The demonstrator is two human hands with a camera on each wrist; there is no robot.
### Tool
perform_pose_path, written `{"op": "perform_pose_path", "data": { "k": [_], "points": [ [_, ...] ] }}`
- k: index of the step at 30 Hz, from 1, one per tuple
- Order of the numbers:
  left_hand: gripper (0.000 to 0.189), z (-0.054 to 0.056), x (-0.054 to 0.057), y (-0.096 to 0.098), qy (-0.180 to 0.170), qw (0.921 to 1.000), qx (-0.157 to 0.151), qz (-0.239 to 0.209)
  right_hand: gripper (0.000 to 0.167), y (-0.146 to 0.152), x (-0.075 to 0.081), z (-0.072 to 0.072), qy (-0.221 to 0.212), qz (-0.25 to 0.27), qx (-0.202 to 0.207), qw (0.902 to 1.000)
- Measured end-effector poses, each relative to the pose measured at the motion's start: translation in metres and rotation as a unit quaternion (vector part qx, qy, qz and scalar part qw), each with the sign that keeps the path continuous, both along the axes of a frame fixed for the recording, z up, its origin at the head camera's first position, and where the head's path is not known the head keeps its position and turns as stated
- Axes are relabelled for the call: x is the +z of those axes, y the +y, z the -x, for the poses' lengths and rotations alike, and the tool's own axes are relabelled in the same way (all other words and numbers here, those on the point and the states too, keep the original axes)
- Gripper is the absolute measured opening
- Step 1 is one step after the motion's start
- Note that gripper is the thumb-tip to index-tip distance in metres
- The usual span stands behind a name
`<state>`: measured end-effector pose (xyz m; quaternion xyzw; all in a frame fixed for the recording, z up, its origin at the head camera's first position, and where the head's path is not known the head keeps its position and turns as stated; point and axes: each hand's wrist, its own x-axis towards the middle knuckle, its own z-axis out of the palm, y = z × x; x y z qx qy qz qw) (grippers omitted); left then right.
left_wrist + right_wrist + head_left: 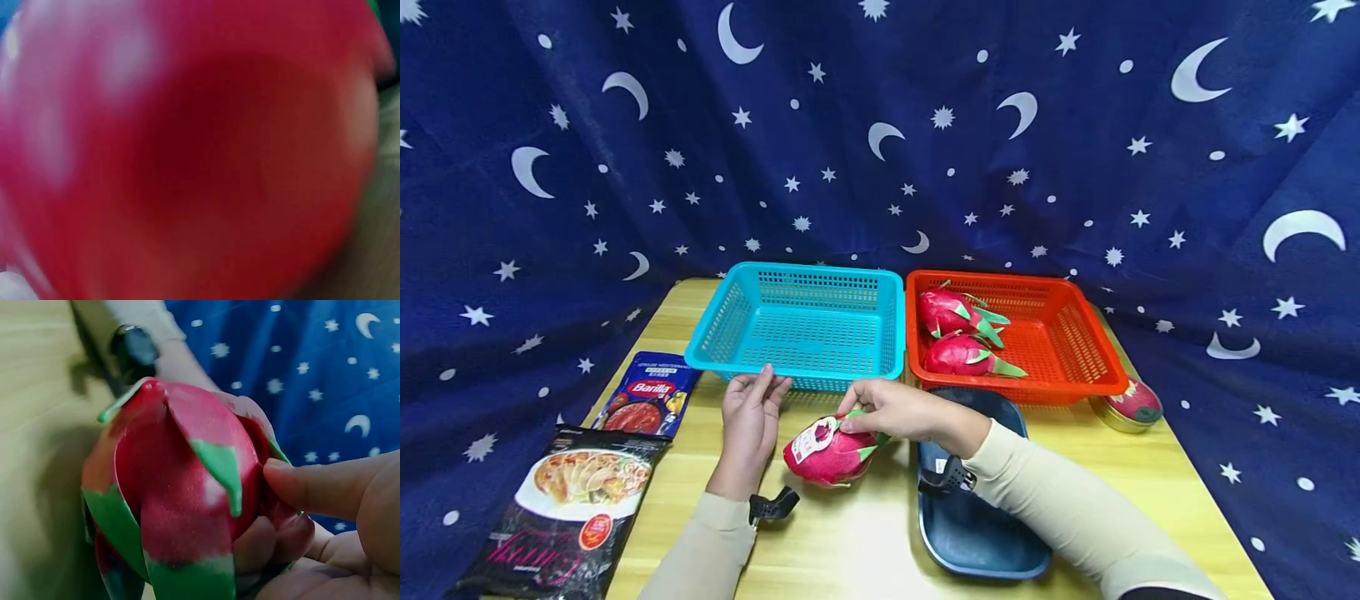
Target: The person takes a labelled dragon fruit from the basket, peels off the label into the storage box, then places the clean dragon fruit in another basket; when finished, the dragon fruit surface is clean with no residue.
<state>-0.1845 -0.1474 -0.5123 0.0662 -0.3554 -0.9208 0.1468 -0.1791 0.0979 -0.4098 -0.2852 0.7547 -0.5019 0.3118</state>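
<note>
My right hand [891, 408] grips a pink dragon fruit [827, 450] with green leaf tips and a white label, thumb and fingers at its leafy side. The right wrist view shows the thumb pressing that dragon fruit [187, 469] close up. Beside the fruit, on its left, my left hand [752, 421] is raised with loosely extended fingers and nothing in its grasp, by the front rim of the turquoise basket [805, 372]. The fruit [206, 162] fills the left wrist view, blurred. Two more dragon fruits [958, 354] lie in the red basket [1045, 333].
A dark blue tray [977, 542] lies under my right forearm. A round tin [1131, 404] stands by the red basket's right corner. At left are a blue Barilla pouch [647, 396] and a black food bag [572, 508]. A starry curtain [850, 125] hangs behind the table.
</note>
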Motion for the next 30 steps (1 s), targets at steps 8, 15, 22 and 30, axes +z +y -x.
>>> {"op": "perform_pose_path", "data": {
  "k": [8,15,22,30],
  "points": [
    [0.024,-0.01,-0.004,0.001,-0.018,0.9983,-0.024,0.051,0.015,-0.001,-0.019,-0.003,0.037,-0.045,-0.014,0.9982],
    [0.032,-0.062,-0.004,0.028,0.043,0.9433,-0.116,0.308,0.016,0.013,-0.018,-0.001,0.099,-0.08,0.034,0.9913],
    [0.087,-0.075,-0.01,0.023,0.135,0.824,-0.222,0.504,0.02,0.022,-0.005,0.0,0.17,-0.091,0.086,0.9776],
    [0.089,-0.074,-0.008,0.022,0.117,0.7974,-0.191,0.56,0.018,-0.001,0.002,-0.017,0.345,-0.115,0.037,0.9306]
  ]
}}
